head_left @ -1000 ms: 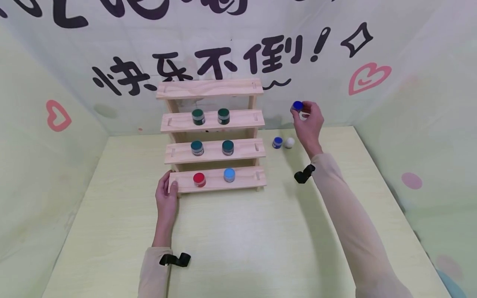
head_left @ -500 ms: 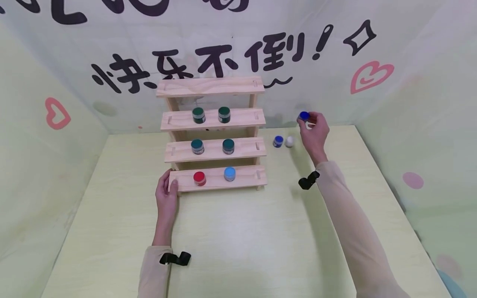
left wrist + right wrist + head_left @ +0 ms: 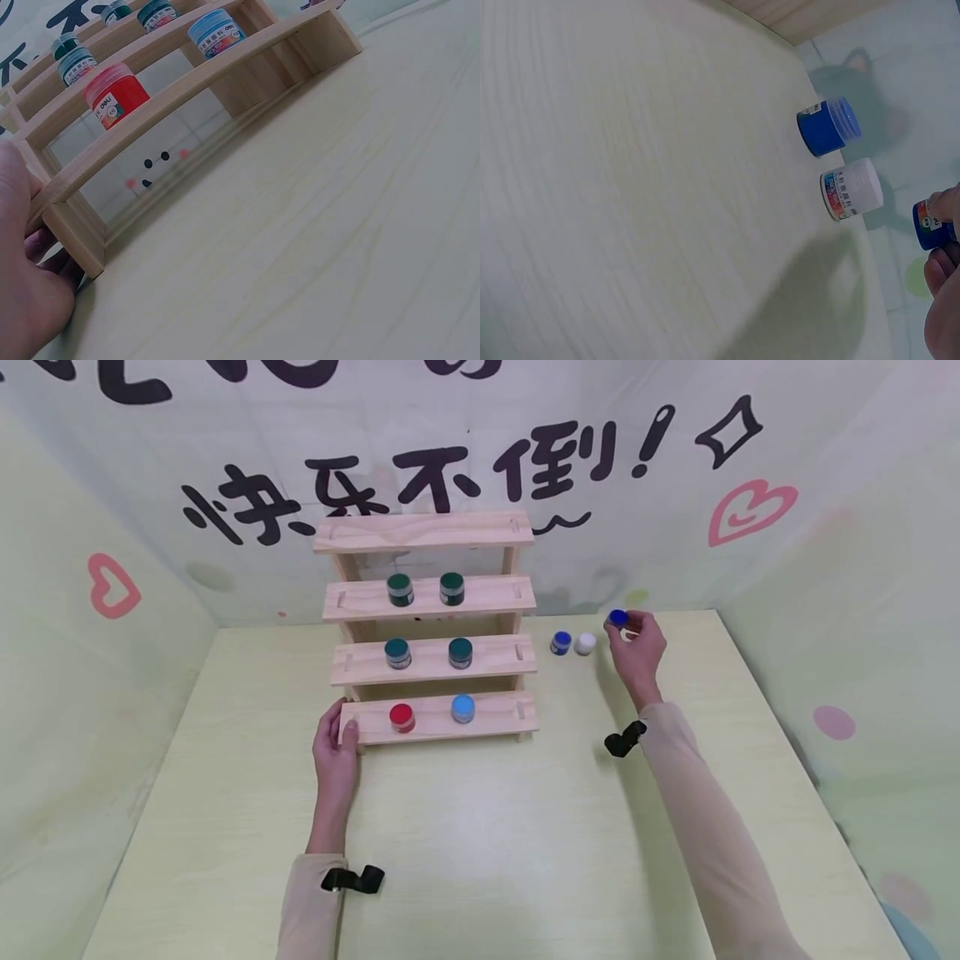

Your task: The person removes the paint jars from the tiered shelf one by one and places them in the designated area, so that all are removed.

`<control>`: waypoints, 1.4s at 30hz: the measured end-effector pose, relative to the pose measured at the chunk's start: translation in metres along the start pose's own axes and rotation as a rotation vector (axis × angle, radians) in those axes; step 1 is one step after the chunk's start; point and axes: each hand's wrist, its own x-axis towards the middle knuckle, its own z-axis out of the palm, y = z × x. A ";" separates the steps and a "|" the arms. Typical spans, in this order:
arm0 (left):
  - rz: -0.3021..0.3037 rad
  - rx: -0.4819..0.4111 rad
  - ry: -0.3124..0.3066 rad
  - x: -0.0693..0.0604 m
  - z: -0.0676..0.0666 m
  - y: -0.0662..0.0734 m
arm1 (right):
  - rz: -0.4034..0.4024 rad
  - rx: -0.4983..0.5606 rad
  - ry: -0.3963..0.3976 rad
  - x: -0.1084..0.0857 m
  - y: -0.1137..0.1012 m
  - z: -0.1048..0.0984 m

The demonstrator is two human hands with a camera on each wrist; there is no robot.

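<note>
My right hand point(image 3: 637, 649) pinches a dark blue paint jar point(image 3: 617, 619) between thumb and fingers, just above the back of the table. To its left a white paint jar point(image 3: 586, 644) and another blue paint jar point(image 3: 561, 643) stand side by side. My left hand point(image 3: 337, 752) grips the left end of the bottom step of a wooden tiered rack point(image 3: 495, 718), thumb on top. On that step sit a red jar point(image 3: 402, 718) and a light blue jar point(image 3: 462, 708). In the right wrist view the held blue jar point(image 3: 928, 225) is partly covered by fingers.
Two teal-lidded jars point(image 3: 398, 653) stand on the second step and two dark green-lidded jars point(image 3: 401, 590) on the third. The top step point(image 3: 423, 532) is bare. A printed cloth wall point(image 3: 645, 543) rises behind the pale table point(image 3: 480, 852).
My right hand has lowered the blue jar toward the table and shifted slightly right. The left hand keeps its grip on the rack. The camera view tilts down slightly.
</note>
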 end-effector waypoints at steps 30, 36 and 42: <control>0.043 -0.038 0.000 0.002 0.002 -0.002 | 0.128 -0.058 -0.078 -0.021 0.032 0.006; 0.033 -0.037 0.006 0.002 0.001 -0.002 | 0.127 -0.054 -0.085 -0.023 0.032 0.004; 0.020 -0.025 0.003 0.001 0.000 -0.002 | 0.111 -0.084 -0.090 -0.021 0.032 0.001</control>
